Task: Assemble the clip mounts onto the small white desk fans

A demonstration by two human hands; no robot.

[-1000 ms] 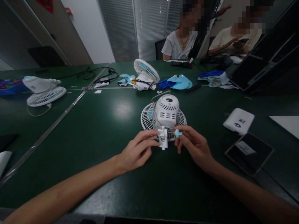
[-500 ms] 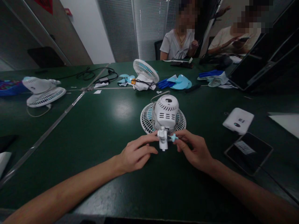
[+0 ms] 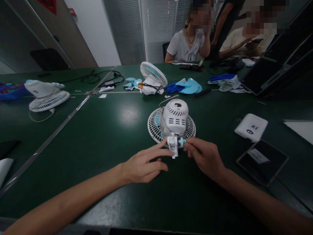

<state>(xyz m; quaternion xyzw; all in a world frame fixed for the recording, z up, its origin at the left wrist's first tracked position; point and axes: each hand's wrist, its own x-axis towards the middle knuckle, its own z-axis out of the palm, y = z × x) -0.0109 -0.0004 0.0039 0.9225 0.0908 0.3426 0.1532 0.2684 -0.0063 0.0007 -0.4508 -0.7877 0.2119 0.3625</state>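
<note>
A white fan (image 3: 175, 114) lies grille-down on the green table, its vented motor housing upward. A small white bracket (image 3: 172, 143) sticks out from its near side. Two outstretched fingertips of my left hand (image 3: 145, 164) rest against the bracket's left side, the other fingers loosely bent and apart from them. Thumb and forefinger of my right hand (image 3: 206, 155) pinch a light-blue knob (image 3: 181, 141) at the bracket's right side. How deep the knob's screw sits in the bracket I cannot tell.
Behind stand another fan (image 3: 153, 78), light-blue fan blades (image 3: 192, 86) and blue gloves (image 3: 174, 86). A third fan (image 3: 49, 94) lies at the left. On the right are a white device (image 3: 251, 126) and a dark tablet-like device (image 3: 262, 161). People sit across the table.
The knob is now close against the bracket, after showing a gap before. My left fingers have reached further along the bracket, which has tilted slightly. Another person appears behind the seated ones.
</note>
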